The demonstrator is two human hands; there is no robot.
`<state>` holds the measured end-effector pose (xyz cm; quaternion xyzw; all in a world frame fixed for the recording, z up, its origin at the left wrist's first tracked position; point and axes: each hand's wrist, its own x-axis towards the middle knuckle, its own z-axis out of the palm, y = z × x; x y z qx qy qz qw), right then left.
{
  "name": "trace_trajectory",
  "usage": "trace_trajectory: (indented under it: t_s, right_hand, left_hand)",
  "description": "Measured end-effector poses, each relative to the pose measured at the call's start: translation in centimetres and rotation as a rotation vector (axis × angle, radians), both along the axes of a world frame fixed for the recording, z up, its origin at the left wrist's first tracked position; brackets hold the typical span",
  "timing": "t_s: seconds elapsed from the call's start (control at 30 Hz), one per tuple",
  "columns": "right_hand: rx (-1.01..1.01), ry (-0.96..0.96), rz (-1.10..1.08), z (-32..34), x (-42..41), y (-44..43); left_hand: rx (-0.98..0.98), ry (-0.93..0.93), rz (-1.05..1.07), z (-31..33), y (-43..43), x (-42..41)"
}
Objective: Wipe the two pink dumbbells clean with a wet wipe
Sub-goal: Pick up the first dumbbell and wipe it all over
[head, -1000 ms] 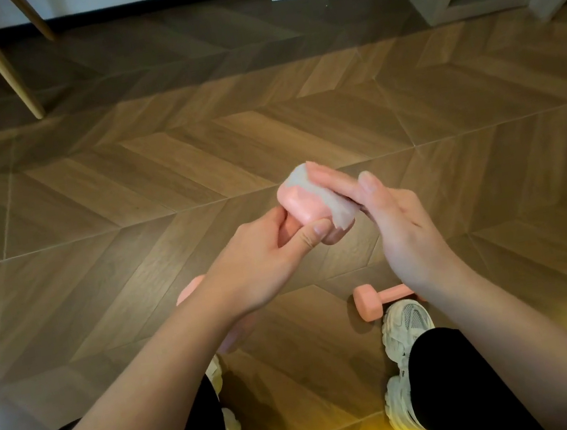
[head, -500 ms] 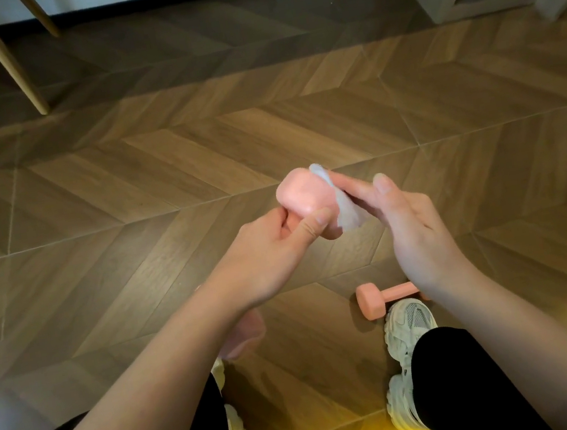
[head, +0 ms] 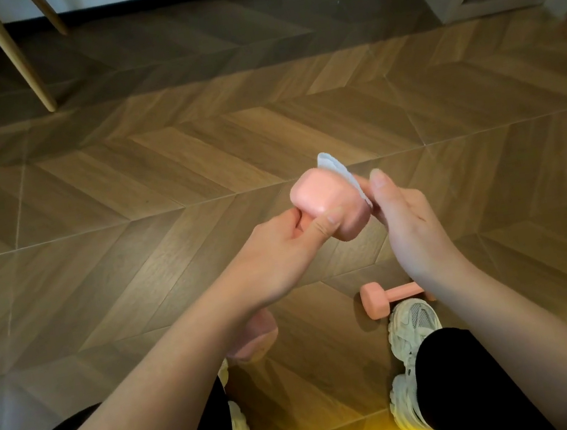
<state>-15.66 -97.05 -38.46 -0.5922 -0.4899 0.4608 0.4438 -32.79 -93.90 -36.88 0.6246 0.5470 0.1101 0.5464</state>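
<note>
So, status? – A
L hand [head: 273, 254] grip is closed round the bar of one pink dumbbell [head: 326, 207], held up over the floor [head: 190, 162]. R hand [head: 412, 230] pushes the wet wipe [head: 338, 170] against the side of its far head. 2nd dumbbell [head: 375, 300] lies on the floor, just beside the R shoe [head: 414, 320]. – B
Fail modes? – A
Wipe's only partly on the head, top edge sticks out free. Prob slips off if pressure drops. If the bar gets wet, dumbbell could twist out and land on the feet. – B
Blind spots? – A
R thumb not clear, so can't tell if the R grip pinches the wipe or just presses it flat. Near head [head: 253, 336] is blurred under the L forearm [head: 153, 386]. 2nd dumbbell's other end is cut off by the R wrist [head: 431, 276]. – B
</note>
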Motion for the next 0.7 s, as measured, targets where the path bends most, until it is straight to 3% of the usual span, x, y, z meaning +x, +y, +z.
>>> trace_trajectory:
  t_s: [0.2,0.4,0.53,0.7]
  right_hand:
    - [0.149,0.091,0.093,0.0,-0.2,-1.3]
    - [0.057,0.019,0.064,0.1,-0.4,-0.1]
    - [0.160,-0.009,0.068,0.0,-0.2,-1.2]
    - [0.030,0.036,-0.038,-0.2,0.0,-0.7]
  left_hand:
    - [-0.108,-0.088,0.154,-0.5,0.3,-0.2]
    - [-0.109,-0.090,0.111,-0.7,-0.3,0.2]
    - [-0.226,-0.244,0.231,-0.6,-0.3,0.3]
    - [-0.223,-0.320,0.225,-0.3,-0.4,0.5]
